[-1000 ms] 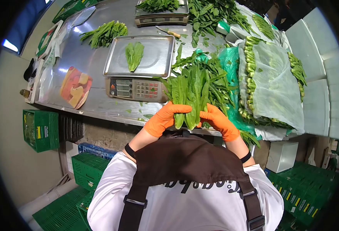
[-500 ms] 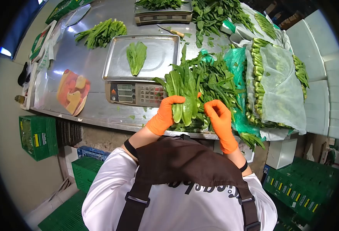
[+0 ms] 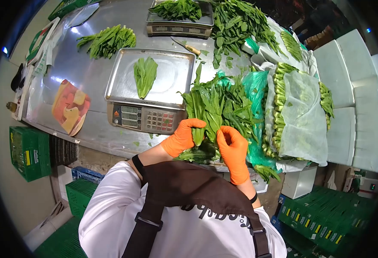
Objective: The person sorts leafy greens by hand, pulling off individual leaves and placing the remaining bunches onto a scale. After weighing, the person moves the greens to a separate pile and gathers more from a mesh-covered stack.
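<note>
The left hand [image 3: 183, 137] closes its thumb over a small bunch of leafy greens [image 3: 202, 112], just to the right of the near digital scale [image 3: 146, 118], at the table edge. The right hand [image 3: 233, 150] is farther right of that scale, its thumb and fingertips drawn close together beside the bunch; whether a leaf is pinched there, I cannot tell.

The step in hand looks like arranging or picking over leaves. It is best done with a light hold near the stem ends, firm enough to stop slipping but not to bruise, while the free fingertips part one leaf at a time and line up the bases. A single leafy head [image 3: 145, 77] lies on the scale's tray.

The left palm and part of the stems are hidden by the glove, and overlapping leaves blur where the bunch ends and the heap [image 3: 240, 107] right of the scale begins. The scale's display digits are too small to read.
</note>
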{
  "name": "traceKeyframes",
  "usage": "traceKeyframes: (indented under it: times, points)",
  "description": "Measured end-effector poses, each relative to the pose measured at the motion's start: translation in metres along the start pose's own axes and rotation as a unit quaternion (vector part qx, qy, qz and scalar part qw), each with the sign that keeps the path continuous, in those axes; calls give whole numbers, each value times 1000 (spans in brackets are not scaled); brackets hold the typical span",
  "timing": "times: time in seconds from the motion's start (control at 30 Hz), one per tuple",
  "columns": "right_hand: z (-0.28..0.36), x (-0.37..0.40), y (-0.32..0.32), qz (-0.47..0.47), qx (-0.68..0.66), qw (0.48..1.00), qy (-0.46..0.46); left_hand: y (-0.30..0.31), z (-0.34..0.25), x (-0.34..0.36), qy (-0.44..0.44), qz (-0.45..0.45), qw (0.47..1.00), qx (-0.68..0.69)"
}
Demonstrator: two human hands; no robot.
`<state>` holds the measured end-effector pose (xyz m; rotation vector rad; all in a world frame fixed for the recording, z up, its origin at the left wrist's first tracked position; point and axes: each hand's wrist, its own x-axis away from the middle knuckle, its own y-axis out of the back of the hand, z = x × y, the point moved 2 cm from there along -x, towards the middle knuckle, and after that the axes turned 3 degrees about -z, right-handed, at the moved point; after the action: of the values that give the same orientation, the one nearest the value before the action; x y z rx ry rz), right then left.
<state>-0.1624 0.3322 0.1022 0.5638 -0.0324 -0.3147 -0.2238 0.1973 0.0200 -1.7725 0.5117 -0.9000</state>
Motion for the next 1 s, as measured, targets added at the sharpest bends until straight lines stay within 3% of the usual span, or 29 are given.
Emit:
traceKeyframes:
  times: [0.2,0.27,0.37,0.47,0.53,0.6,0.63,0.73,0.8,0.83,0.87,0.9,0.93,1.0]
  points:
    - [-3,-8,-8,-83,46,988,123,-11,-10,-7,-17,63,998,23]
    - [-2,-8,-10,-75,44,991,104,-17,-10,-3,-63,43,989,-126]
    - [-12,-8,-8,-41,-183,981,-51,-19,-11,-5,-49,53,997,-20]
    - [-11,-6,-8,-71,-212,974,-33,-25,-7,-1,-39,61,996,45]
    - [-19,1,-10,-54,-192,980,-20,-32,0,5,-141,35,984,-107]
    - [-16,10,-8,-152,-131,975,92,-38,-2,9,-148,46,981,-120]
    - [-9,15,-2,-181,-140,956,183,-39,-3,8,-125,56,988,-64]
    - [7,27,22,-128,-306,887,322,-42,-7,9,-105,81,991,-20]
    - [-12,35,41,-200,-270,920,199,-46,-12,10,-97,99,990,34]
    - [-17,24,52,-167,-108,970,138,-49,-15,14,-106,102,989,33]
    - [-22,13,62,-130,59,987,72,-47,-15,12,-108,104,988,31]
    - [-22,7,65,-114,142,979,90,-46,-15,12,-105,116,988,5]
    - [-19,4,65,-117,142,979,90,-47,-14,12,-100,128,987,-21]
    - [-2,-2,61,-56,-4,993,101,-47,-10,14,-99,129,986,-40]
